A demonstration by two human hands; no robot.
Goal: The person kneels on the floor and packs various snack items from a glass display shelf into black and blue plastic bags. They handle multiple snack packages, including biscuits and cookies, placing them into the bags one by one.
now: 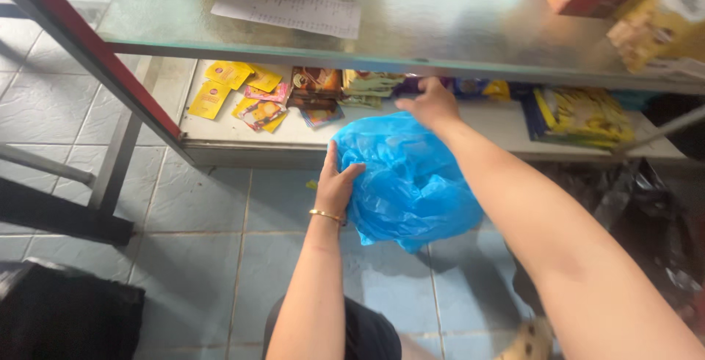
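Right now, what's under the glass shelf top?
Under the glass shelf top a lower shelf holds yellow sachets, brown packets and yellow packs. The right hand reaches there; the blue plastic bag, held by the left hand, hides some.

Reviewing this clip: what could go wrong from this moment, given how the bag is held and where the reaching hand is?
The left hand grips the blue plastic bag by one side only, so it might sag or slip. The right hand reaches under the glass shelf among the packets; it could knock loose sachets toward the lower shelf's edge or bump the glass.
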